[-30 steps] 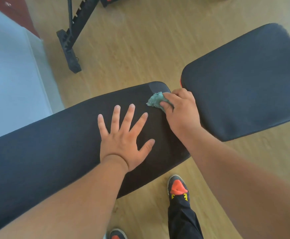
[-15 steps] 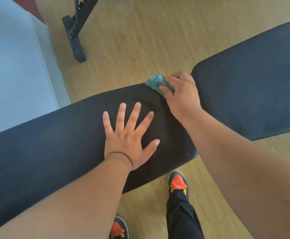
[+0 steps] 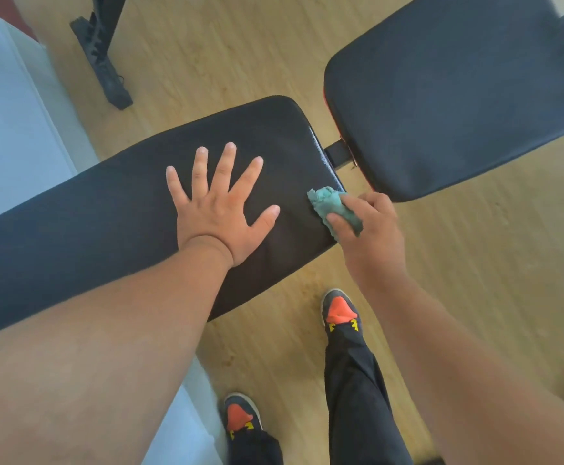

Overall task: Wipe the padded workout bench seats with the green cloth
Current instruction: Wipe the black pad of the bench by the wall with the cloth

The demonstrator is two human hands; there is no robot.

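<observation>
Since half a second ago the right hand (image 3: 369, 226) has carried the crumpled green cloth (image 3: 332, 206) from the far corner of the long black padded bench seat (image 3: 72, 216) down to its near right corner, where the cloth now sits against the seat's end edge. The fingers and thumb curl round the cloth, gripping it in a bunched wad. The left hand (image 3: 220, 206) stays flat on the seat, fingers straight and spread, just beside the cloth. The seat's black covering shows a fine grain and a slight sheen at the rounded end. A second black padded seat (image 3: 458, 95) lies beyond a narrow gap bridged by a black metal bracket (image 3: 337, 154). Below, the wooden floor (image 3: 223, 52) carries a black frame foot (image 3: 102, 62) and two orange-toed shoes (image 3: 339, 310).
</observation>
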